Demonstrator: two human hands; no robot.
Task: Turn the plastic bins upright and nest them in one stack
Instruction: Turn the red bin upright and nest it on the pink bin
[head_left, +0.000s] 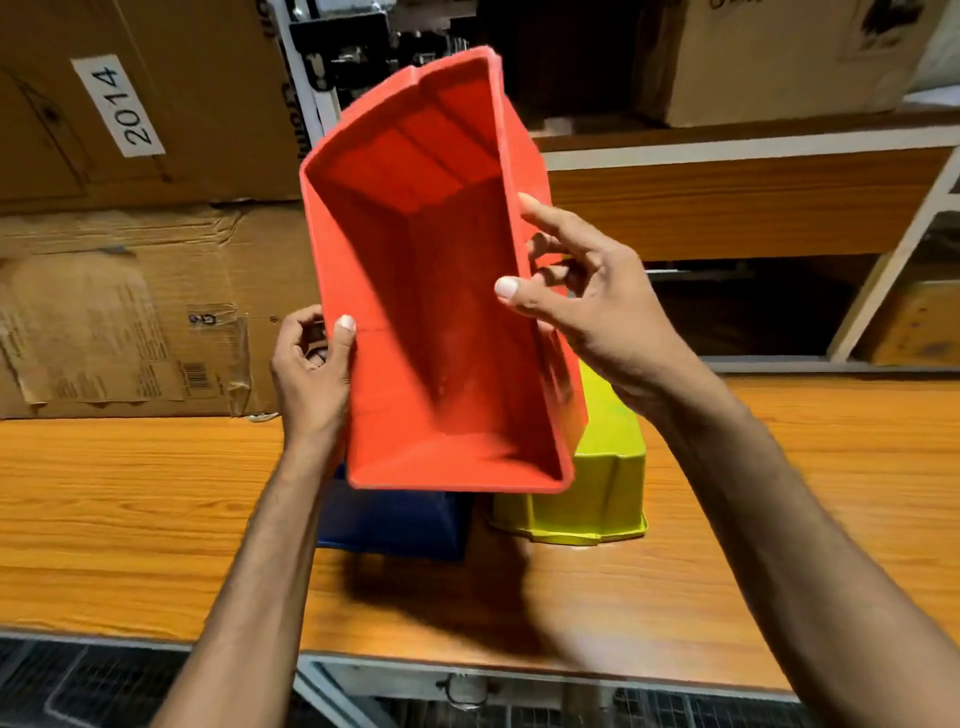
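My left hand (311, 364) and right hand (582, 296) clamp the red bin (441, 322) in the air, mouth toward me. Nothing is nested yet; the blue bin (395, 519) and yellow bin (597, 478) lie overturned on the worktop (130, 519).

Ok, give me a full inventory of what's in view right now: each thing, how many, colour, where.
red bin: 1, red, held up in the air over the table, opening facing the camera
blue bin: 1, dark blue, on the table under the red bin, mostly hidden
yellow bin: 1, yellow-green, upside down on the table, right of the blue one
table: 1, orange wood grain, bottom half of view
cardboard boxes: several, brown, stacked at back left; one labelled 2014; another on the shelf top right
shelf: 1, wood with white frame, back right
left hand: 1, gripping the red bin's left rim
right hand: 1, at the red bin's right rim
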